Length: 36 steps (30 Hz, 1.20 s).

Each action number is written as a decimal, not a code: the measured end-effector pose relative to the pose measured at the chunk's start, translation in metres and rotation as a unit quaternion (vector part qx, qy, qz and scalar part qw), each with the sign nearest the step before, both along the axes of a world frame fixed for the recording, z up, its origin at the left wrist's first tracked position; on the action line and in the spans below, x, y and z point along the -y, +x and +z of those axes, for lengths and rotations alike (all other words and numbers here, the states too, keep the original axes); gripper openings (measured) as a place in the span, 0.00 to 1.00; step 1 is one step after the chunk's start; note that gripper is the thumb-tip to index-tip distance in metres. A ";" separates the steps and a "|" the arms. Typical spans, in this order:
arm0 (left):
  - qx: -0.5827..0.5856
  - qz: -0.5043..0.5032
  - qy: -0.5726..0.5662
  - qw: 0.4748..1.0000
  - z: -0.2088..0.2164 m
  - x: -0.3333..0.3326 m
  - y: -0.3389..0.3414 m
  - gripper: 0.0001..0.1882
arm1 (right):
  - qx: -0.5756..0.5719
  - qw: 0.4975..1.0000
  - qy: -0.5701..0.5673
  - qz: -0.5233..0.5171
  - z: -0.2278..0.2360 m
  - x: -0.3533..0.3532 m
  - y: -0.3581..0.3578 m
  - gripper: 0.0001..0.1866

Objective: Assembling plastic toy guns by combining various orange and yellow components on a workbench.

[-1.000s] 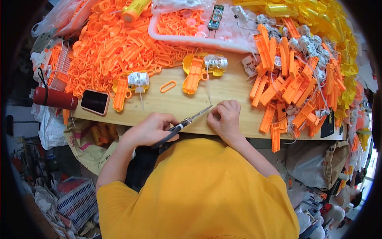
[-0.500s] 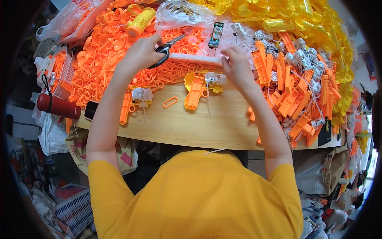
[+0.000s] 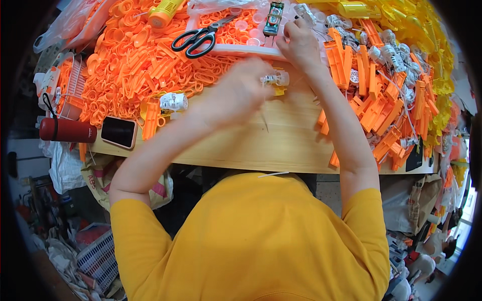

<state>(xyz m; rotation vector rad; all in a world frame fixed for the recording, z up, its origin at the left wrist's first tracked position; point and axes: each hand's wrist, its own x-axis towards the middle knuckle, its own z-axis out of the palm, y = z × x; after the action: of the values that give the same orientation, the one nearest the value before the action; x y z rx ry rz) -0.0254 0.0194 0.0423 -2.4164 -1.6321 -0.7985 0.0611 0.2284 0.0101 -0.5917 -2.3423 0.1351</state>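
Note:
My left hand (image 3: 241, 90), smeared by motion, is over the middle of the table. It hides most of an orange and yellow part whose white gear unit (image 3: 277, 78) shows beside the fingers. My right hand (image 3: 303, 47) is above the right end of the white tray (image 3: 246, 49), fingers curled together close to a white motor unit (image 3: 304, 12). What those fingers hold, if anything, is hidden. Scissors (image 3: 198, 41) with black and grey handles lie across the tray's left edge, apart from both hands. Another orange piece (image 3: 150, 120) with a white gear unit (image 3: 173, 101) lies left of my left forearm.
Orange rings and small parts (image 3: 135, 65) are heaped at the left. Orange bars (image 3: 376, 110) mixed with wired motor units pile up at the right, yellow shells (image 3: 427, 60) behind them. A phone (image 3: 119, 132) and red flask (image 3: 68, 130) lie at the left edge. A green device (image 3: 273, 20) stands in the tray.
My left hand has left the scissors and swung right and nearer, over the middle part. My right hand has moved slightly farther away and its fingers are curled. The view has shifted a little.

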 end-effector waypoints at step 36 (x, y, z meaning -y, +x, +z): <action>0.431 0.146 -0.011 0.891 -0.042 0.005 0.048 0.09 | -0.369 0.553 -0.729 0.163 -0.036 0.141 0.109 0.04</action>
<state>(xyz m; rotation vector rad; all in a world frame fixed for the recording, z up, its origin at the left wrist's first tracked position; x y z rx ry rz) 0.0222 0.0143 0.0001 -1.8069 -2.1744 -1.9630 0.1697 0.0870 -0.0254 -0.5617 -0.9562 2.1482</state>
